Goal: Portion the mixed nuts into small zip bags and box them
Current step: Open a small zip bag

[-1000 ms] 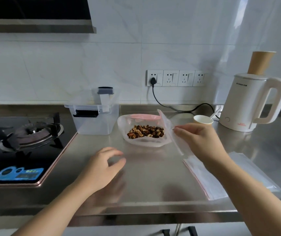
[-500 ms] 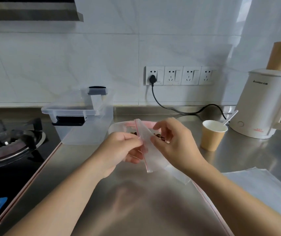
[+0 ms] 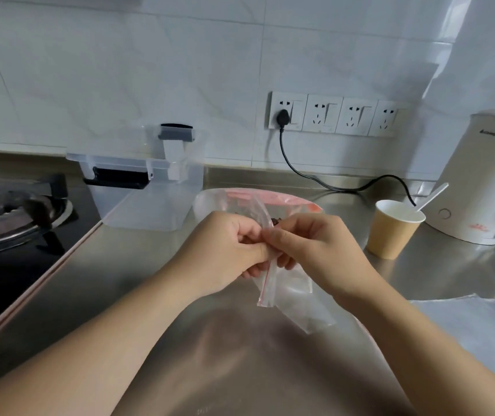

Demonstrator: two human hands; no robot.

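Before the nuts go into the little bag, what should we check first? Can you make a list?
1. Little zip bag held by both hands: ok, left hand and right hand pinch its top.
2. Bag mouth open: cannot tell, fingers cover it.
3. Little bag empty: ok, it looks clear.
4. Nuts close by: ok, the big bag lies just behind the hands.
5. Paper cup with spoon within reach: ok.
6. Clear box open for finished bags: ok.

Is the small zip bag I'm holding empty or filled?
Empty: the small zip bag hangs clear and flat between left hand and right hand.
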